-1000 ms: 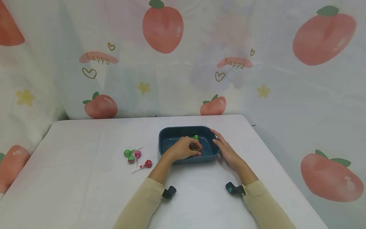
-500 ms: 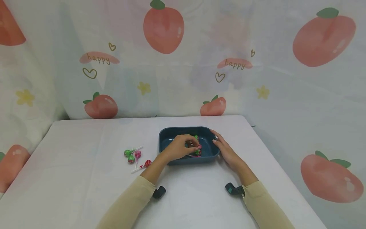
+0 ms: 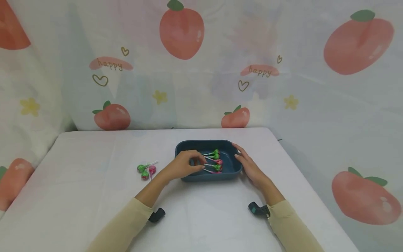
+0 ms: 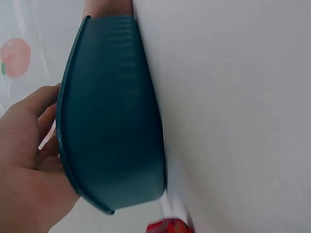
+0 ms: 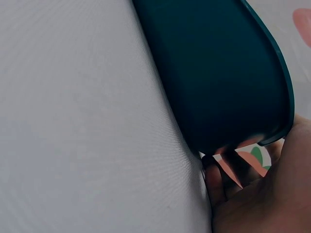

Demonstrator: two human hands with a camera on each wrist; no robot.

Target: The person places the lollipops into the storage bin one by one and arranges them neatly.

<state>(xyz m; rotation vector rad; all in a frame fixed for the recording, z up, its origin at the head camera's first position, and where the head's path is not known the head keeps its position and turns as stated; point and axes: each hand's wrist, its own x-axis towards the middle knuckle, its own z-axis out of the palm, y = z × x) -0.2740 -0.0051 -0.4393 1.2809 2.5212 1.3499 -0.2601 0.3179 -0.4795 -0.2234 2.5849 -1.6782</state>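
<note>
The pops [image 3: 218,167] lie in a rough row inside the blue tray [image 3: 207,177], green and pink wrappers toward three o'clock, white sticks toward nine. Three more, two green and one pink, sit on the table [image 3: 100,196] at the tray's nine o'clock. The left hand [image 3: 185,163] arches over the nine o'clock rim, thumb and forefinger parted, grip released; the right hand [image 3: 250,166] rests unclenched, fingers against the three o'clock end.
</note>
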